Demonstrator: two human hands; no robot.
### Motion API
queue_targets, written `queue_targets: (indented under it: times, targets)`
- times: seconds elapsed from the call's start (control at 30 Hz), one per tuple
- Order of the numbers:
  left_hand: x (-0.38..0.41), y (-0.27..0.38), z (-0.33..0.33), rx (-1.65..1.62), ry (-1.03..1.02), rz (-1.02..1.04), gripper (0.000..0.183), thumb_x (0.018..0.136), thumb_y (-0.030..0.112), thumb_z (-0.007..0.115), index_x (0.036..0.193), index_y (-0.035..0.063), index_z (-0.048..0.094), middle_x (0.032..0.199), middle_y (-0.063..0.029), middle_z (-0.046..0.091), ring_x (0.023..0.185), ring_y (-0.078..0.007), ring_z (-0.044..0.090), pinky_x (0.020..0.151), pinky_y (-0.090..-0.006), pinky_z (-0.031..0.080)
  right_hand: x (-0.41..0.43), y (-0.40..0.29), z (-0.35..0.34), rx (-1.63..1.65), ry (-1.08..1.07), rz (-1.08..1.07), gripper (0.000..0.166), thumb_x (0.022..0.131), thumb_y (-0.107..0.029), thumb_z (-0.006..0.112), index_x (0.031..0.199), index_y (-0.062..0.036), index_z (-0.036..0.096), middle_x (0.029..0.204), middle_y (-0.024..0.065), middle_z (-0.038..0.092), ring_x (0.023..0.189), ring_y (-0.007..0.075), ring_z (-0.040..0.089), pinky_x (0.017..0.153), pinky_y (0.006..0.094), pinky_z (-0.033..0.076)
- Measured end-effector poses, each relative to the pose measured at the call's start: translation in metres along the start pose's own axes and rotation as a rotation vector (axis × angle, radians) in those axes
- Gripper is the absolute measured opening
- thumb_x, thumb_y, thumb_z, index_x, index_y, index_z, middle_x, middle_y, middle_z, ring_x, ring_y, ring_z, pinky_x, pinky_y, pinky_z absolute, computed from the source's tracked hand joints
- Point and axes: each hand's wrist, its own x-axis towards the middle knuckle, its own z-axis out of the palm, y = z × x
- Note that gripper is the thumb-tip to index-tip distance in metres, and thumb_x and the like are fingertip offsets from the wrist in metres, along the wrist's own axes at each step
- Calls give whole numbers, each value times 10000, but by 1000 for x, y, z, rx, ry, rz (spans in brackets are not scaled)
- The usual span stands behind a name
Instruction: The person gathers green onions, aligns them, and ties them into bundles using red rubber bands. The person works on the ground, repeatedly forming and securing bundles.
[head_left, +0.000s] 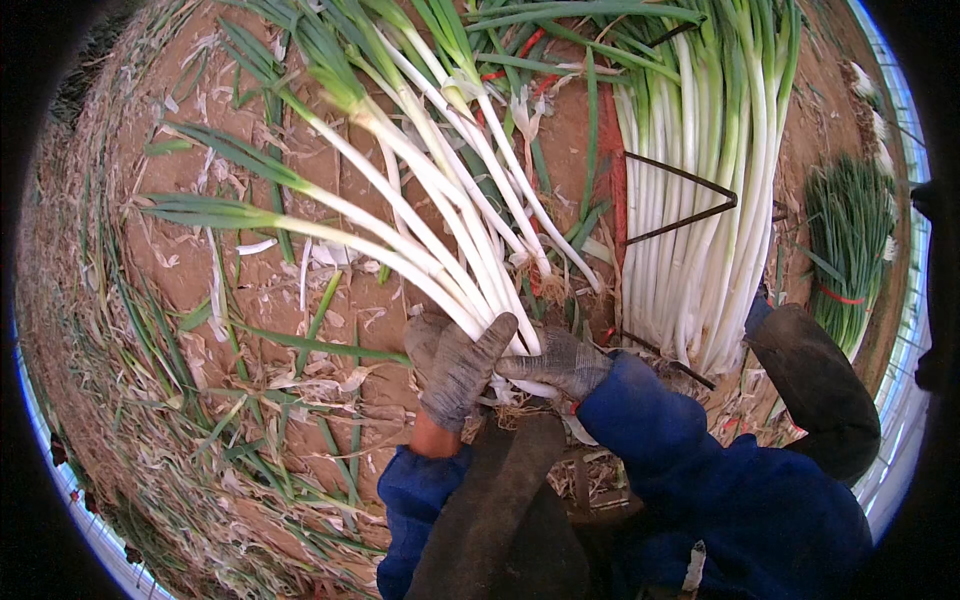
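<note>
My left hand (461, 367), in a worn grey glove, grips the white lower stalks of a fanned bunch of long green onions (450, 232). My right hand (559, 364), gloved likewise, closes on the same bunch from the right, near the roots (517, 411). The green tops spread up and to the left. Under the right side of the bunch, a few more onions with roots (553, 286) lie on the soil. Right of my hands, a thick row of onions (675, 225) lies aligned within a bent dark metal rod frame (679, 176).
Loose leaves and dry peelings (285, 405) litter the brown soil on the left. A green bundle tied with a red band (844, 296) lies at the far right. Red strapping (616, 172) runs beside the metal frame. My knees reach up from below.
</note>
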Motion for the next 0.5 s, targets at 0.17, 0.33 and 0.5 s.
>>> queue_targets:
  times: [0.17,0.33,0.5]
  targets:
    - [10,8,-16,398,-194,-27,402,865,368,659,1076,27,667,864,-122,708,787,-266,690,768,-360,526,-4,-11,3,88,18,71,475,828,-193,740,1228,-25,547,1049,92,640,925,148,615,793,299,506]
    - [17,-40,-14,729,95,361,426,904,246,626,1272,50,534,902,-157,691,782,-287,687,725,-382,556,-8,-19,-20,-600,89,-63,512,840,-345,715,1191,-4,565,931,125,657,795,141,635,675,305,522]
    - [19,-39,-16,354,112,257,375,927,176,580,1294,115,530,965,-183,677,783,-307,682,696,-381,568,-18,-6,-17,-427,15,123,675,816,-420,732,1286,-4,484,970,107,639,787,144,629,646,291,519]
